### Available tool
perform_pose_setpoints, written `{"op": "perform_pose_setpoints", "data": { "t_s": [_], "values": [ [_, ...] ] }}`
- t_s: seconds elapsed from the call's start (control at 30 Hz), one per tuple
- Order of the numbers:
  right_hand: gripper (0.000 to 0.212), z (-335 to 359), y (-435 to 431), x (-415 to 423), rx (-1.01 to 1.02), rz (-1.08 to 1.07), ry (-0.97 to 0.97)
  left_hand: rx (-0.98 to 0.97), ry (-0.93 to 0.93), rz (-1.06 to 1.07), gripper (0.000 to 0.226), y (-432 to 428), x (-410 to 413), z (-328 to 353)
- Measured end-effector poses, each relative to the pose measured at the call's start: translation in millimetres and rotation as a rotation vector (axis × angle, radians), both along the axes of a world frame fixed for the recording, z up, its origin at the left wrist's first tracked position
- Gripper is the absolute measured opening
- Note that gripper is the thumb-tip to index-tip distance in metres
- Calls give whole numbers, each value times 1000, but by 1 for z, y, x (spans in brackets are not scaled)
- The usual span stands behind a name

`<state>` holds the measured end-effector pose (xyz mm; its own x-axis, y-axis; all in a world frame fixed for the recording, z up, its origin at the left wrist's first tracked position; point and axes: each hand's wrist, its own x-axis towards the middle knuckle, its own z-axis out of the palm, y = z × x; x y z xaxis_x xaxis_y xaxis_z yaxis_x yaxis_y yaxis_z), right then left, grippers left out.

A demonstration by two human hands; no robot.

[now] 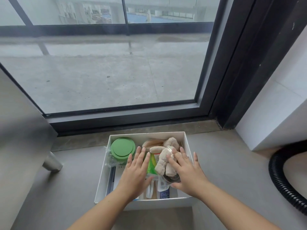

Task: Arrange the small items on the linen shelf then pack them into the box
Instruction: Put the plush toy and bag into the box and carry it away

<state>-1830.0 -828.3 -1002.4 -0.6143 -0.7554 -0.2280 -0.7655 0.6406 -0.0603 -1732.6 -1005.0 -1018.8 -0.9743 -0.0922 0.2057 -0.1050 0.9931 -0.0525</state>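
Observation:
A white box (101, 176) sits on the grey floor in front of a window. Inside it are a green lidded jar (122, 149) wrapped in clear plastic at the back left, a beige plush toy (163, 161) in the middle right, a green packet (151, 165) between my hands, and flat cards and papers underneath. My left hand (135, 173) lies flat with straight fingers on the items left of the packet. My right hand (186, 170) presses flat on the plush toy and a dark round thing (172, 178) under it.
A black-framed window (126, 117) stands just behind the box. A grey furniture panel with a metal leg (51, 161) is at the left. A black corrugated hose (280, 183) curves at the right, below a white wall corner (265, 123).

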Motion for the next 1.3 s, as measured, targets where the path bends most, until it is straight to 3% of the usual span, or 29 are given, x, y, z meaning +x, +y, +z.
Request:
{"op": "perform_pose_setpoints", "data": {
  "t_s": [0.33,0.43,0.7,0.9,1.3],
  "values": [
    [76,4,0,-4,50,183,138,-51,23,42,77,-14,17,8],
    [78,14,3,-8,78,135,211,-54,13,44,77,-15,19,7],
    [81,-13,8,-25,109,231,157,0,-24,34,75,-17,22,4],
    [72,-4,5,-11,33,243,180,68,-192,78,74,-22,23,-3],
    [62,-5,-2,-8,144,375,137,92,-229,104,71,-26,23,-10]
  ]
}}
